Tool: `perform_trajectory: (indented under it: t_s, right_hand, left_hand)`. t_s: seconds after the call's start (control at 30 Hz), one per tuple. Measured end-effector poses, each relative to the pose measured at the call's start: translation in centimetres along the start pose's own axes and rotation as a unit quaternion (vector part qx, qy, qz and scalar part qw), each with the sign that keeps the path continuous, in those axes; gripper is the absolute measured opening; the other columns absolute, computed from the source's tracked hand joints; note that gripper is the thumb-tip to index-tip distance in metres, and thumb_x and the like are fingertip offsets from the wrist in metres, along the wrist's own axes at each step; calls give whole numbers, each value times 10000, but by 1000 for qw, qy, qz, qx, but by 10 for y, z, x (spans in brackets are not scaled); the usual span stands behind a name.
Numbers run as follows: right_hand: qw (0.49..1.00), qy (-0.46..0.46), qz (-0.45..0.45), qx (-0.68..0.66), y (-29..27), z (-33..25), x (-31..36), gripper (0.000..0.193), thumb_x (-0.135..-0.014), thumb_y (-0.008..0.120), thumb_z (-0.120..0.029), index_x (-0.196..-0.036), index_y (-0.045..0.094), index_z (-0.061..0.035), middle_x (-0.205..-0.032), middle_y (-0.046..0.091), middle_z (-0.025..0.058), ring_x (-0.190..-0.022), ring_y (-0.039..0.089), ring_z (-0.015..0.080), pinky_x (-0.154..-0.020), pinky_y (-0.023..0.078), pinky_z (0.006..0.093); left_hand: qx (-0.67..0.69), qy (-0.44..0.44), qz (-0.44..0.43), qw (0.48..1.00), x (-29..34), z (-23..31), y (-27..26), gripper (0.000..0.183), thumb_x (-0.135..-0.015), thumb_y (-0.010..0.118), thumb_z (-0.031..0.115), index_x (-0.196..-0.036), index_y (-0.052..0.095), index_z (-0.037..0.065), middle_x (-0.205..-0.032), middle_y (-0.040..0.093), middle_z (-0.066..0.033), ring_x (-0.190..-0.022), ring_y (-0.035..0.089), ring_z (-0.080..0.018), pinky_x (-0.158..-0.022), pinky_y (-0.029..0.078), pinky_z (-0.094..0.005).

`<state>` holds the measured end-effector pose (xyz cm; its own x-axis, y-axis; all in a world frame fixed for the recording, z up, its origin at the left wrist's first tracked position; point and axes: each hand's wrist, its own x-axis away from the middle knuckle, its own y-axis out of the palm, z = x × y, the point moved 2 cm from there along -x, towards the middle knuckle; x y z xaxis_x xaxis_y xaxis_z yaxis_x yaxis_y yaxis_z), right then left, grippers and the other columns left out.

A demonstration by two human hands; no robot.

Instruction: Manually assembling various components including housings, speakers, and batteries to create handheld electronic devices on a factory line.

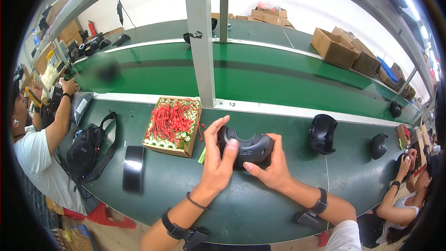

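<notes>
Between my two hands is a black, curved plastic housing (253, 145) with a U-shaped notch in its upper edge, held just above the dark green tabletop. My left hand (218, 155) grips its left end, the thumb lying on the front face. The right end is held by my right hand (273, 166), with the thumb along the lower edge. Close to my left hand stands an open cardboard box (160, 150) full of white-and-green cylindrical parts with red wires (173, 120). A bright green piece (201, 156) is partly hidden behind my left wrist.
Similar black shells (322, 135) (379, 146) lie to the right. On the left are a dark phone-like slab (134, 169) and a black bag (86, 151). A metal post (200, 56) rises before the green conveyor belt (260, 76). People (39, 144) (404, 200) work at both sides.
</notes>
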<state>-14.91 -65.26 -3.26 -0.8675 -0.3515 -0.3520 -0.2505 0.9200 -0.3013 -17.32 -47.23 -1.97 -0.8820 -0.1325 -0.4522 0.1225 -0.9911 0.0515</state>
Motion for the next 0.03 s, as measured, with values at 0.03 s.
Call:
perform_trajectory:
  t_s: [0.03]
  right_hand:
    - [1000,3,-2,-5,0,2,0,803,-821,901,-291,-1371,383,-20,-1227,585,152,-1138,605,226,-1006,508,397]
  left_hand:
    - [-15,6,-21,1000,1,-1,1,728,-1053,646,316,-1579,269,-18,-1669,308,-179,-1547,304,-318,-1281,219,-428]
